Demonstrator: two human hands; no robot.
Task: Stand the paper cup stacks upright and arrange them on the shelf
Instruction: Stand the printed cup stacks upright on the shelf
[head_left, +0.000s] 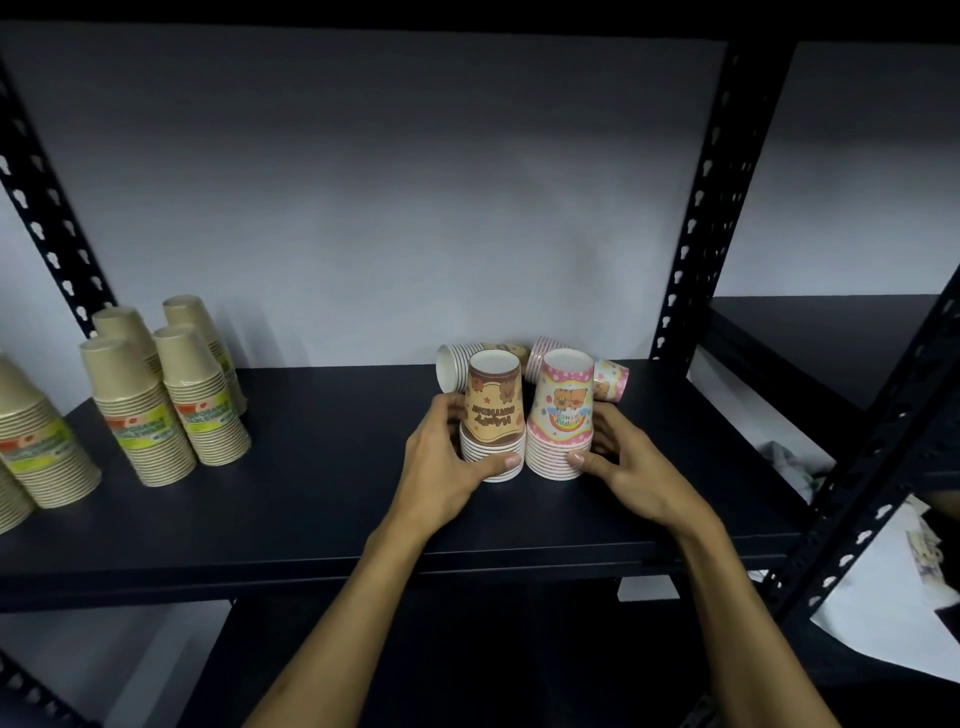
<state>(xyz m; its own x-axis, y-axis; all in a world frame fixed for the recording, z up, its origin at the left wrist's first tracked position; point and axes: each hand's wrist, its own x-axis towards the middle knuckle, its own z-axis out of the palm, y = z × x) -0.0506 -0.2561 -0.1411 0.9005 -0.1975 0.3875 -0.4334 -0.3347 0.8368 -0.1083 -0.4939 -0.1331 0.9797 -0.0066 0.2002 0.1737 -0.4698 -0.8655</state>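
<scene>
My left hand (447, 457) grips the brown cup stack (492, 415), my right hand (621, 462) the pink cup stack (562, 415), both stacks upright, touching, mid-shelf (311, 493); two stacks lie toppled behind.

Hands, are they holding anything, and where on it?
Yes. The left hand grips the brown cup stack at its lower rims; the right hand grips the pink cup stack likewise. Both stand on the shelf.

The brown stack (493, 415) and pink stack (563, 415) hide most of two stacks lying behind them (457, 366) (612, 381). The kraft stacks (21, 441) at far left are cut by the frame edge. Pale crumpled stuff (789, 462) beyond the right upright is possibly cloth.
</scene>
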